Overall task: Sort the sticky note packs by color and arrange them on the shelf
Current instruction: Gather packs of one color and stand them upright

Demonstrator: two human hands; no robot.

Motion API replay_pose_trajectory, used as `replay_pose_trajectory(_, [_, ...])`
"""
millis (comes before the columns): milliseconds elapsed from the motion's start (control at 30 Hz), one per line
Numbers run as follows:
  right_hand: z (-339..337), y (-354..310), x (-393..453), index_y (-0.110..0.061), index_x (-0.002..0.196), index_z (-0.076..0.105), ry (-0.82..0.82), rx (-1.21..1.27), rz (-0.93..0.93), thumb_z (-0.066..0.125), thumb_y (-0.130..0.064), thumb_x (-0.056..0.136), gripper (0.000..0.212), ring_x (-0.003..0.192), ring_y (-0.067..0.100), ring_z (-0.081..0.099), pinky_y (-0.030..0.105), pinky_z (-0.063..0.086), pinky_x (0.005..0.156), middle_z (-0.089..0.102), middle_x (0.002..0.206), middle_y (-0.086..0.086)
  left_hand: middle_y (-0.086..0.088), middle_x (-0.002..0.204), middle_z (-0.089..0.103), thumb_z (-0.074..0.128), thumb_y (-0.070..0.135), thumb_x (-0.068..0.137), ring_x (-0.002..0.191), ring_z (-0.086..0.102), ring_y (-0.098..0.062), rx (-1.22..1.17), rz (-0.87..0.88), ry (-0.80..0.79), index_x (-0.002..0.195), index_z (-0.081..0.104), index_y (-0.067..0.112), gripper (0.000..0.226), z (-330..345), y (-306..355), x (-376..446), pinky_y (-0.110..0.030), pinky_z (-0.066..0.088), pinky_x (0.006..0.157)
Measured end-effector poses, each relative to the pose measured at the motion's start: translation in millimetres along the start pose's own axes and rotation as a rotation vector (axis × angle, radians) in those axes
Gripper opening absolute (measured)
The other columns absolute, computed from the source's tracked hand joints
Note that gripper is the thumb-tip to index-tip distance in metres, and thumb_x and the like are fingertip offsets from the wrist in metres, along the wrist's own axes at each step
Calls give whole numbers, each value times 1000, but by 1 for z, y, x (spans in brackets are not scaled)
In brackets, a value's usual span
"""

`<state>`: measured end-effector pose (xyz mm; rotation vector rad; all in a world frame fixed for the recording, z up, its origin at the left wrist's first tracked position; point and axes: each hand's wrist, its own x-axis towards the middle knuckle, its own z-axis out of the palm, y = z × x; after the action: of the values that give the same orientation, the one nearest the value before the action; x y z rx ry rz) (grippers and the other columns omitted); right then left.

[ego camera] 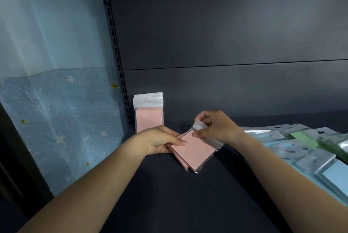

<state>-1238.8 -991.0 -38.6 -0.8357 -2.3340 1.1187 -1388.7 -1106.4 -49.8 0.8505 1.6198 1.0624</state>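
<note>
Both hands hold pink packs over the dark shelf.

The left hand [160,141] grips the pink packs [192,152] at their left edge; the right hand [216,127] pinches the clear flap on top. A pink stack [149,114] stands upright against the shelf [188,195] back panel, near the slotted post [120,74]. Blue packs [308,159] and a green pack [303,139] lie heaped at right. A starred blue curtain [56,100] hangs at left.

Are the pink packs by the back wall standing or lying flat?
Standing: the pink packs lean upright against the shelf's back wall, white header flaps on top.
</note>
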Motion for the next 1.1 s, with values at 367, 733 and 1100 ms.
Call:
replay_pose_trajectory(367, [21,-8,-3,-13,100,65,135,410,15,79,-22,73,31,91,19,68,34,53,90,71,98,6,-7,102,70,59,1,88,96,66,-19,-346,338,304,101,62,12,18,-9,-12,-20,-31,52,88])
replay_pose_trajectory(733, [86,-44,27,-18,87,63,165,474,-40,70,-5,80,16,89,20,68,33,57,81,71,90,4,3,92,64,68,11,83,86,61,-11,-35,461,846,106,63,12,23,-44,-24,-19,-19,48,75])
replay_pose_trajectory(1100, [116,-23,48,-12,92,62,265,180,-100,78,-22,74,26,74,9,56,16,46,65,63,85,0,-13,100,69,71,8,79,83,60,-15,170,347,972,104,69,2,26,-61,-39,-4,-20,42,75])
